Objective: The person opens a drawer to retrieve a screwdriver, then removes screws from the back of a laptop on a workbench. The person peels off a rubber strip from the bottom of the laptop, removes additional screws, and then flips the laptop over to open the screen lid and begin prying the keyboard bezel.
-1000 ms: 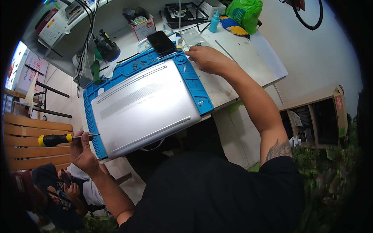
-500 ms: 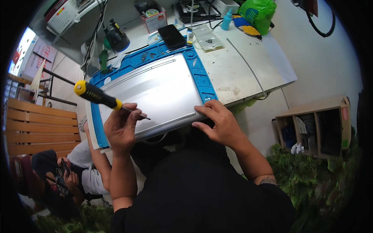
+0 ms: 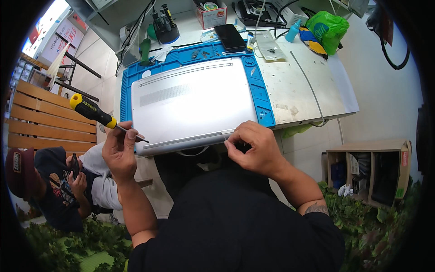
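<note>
A silver laptop (image 3: 195, 102) lies bottom side up on a blue work mat (image 3: 263, 106), with a long thin strip (image 3: 190, 138) along its near edge. My left hand (image 3: 120, 156) is closed round the shaft of a black and yellow screwdriver (image 3: 95, 111). Its handle points up and left, and its tip is by the laptop's near left corner. At the near right end of the strip is my right hand (image 3: 253, 147), thumb and index finger pinched together. Whatever sits between those fingertips is too small to make out.
Small parts (image 3: 201, 54) lie in the mat's far trays. Beyond are a black phone (image 3: 229, 37), a clear bag (image 3: 271, 47), a blue bottle (image 3: 293, 31) and a screwdriver holder (image 3: 165, 29). A grey cable (image 3: 308, 84) crosses the table. A seated person (image 3: 63, 186) is at left.
My right hand has gone from spread fingers on the laptop's near right corner to a pinch at the strip's end. My left hand has drawn the screwdriver leftward across the laptop.
</note>
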Tool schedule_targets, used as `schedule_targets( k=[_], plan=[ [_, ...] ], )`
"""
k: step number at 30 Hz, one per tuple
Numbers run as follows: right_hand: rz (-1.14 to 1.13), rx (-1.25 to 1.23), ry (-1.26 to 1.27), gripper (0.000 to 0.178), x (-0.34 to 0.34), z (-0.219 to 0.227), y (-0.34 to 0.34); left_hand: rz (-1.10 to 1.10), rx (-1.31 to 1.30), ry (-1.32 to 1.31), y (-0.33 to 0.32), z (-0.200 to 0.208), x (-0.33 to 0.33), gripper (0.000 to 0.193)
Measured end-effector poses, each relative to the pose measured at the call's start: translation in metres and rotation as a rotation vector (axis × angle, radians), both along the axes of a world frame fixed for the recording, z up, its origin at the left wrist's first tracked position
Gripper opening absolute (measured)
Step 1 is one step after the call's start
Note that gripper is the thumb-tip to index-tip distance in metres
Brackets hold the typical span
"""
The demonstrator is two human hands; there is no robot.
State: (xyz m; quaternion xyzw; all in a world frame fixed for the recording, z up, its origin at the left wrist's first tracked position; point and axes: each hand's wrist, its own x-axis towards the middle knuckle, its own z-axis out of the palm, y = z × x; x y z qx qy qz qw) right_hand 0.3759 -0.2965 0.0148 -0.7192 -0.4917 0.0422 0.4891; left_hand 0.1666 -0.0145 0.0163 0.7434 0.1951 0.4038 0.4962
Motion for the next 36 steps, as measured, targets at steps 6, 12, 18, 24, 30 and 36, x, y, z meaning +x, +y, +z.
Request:
schedule_targets(
  k=[6, 12, 18, 24, 30, 36],
  plan=[
    [0.031, 0.109, -0.113, 0.017, -0.034, -0.013, 0.016, -0.043, -0.044, 0.039, -0.01, -0.014, -0.01, 0.023],
    [0.089, 0.16, -0.035, 0.015, -0.038, -0.003, 0.035, -0.088, -0.086, 0.103, -0.018, -0.013, -0.008, 0.023],
    [0.308, -0.046, 0.478, 0.012, -0.013, 0.049, 0.059, -0.059, -0.041, 0.071, -0.01, -0.014, -0.011, 0.023],
    [0.566, -0.14, 0.551, 0.021, -0.003, 0.095, 0.122, 0.066, -0.04, -0.032, -0.013, -0.01, -0.03, 0.023],
    [0.631, -0.029, 0.417, 0.019, -0.017, 0.129, 0.163, 0.089, 0.002, -0.051, -0.017, -0.014, -0.054, 0.022],
    [0.633, -0.025, 0.451, 0.021, -0.024, 0.122, 0.191, -0.044, -0.042, -0.15, -0.044, -0.012, -0.051, 0.015]
  ],
)
